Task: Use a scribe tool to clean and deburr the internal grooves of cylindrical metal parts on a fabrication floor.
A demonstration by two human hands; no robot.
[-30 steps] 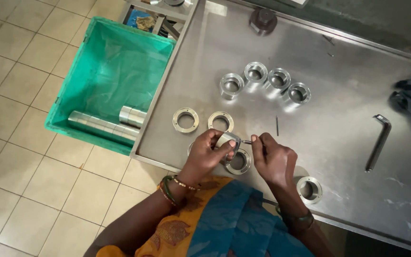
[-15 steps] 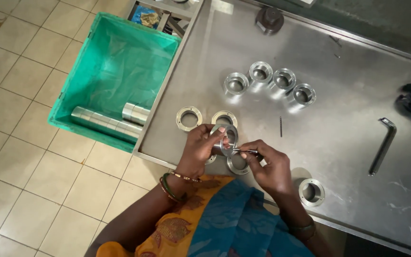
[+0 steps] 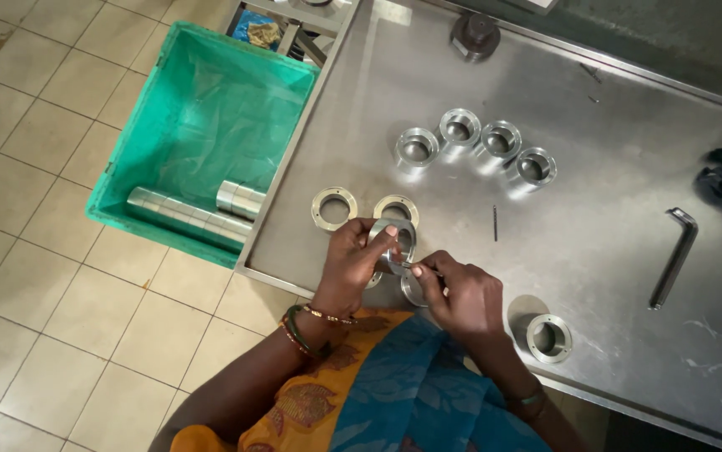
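My left hand (image 3: 351,261) holds a flat metal ring (image 3: 396,238) upright just above the near edge of the steel table (image 3: 612,209). My right hand (image 3: 460,293) pinches a small thin metal piece (image 3: 400,266) against the lower part of that ring. Another metal part (image 3: 413,290) lies partly hidden under my right hand. Two flat rings (image 3: 333,208) lie side by side on the table just beyond my hands.
Several short metal bushings (image 3: 476,144) stand in a row further back, and one flanged bushing (image 3: 548,337) sits near the front edge. A large hex key (image 3: 675,255) and a thin pin (image 3: 495,223) lie to the right. A green crate (image 3: 202,134) with metal cylinders stands on the tiled floor at left.
My hands came closer together. The ring in my left hand was tipped more upright, and my right hand brought the small piece up against it.
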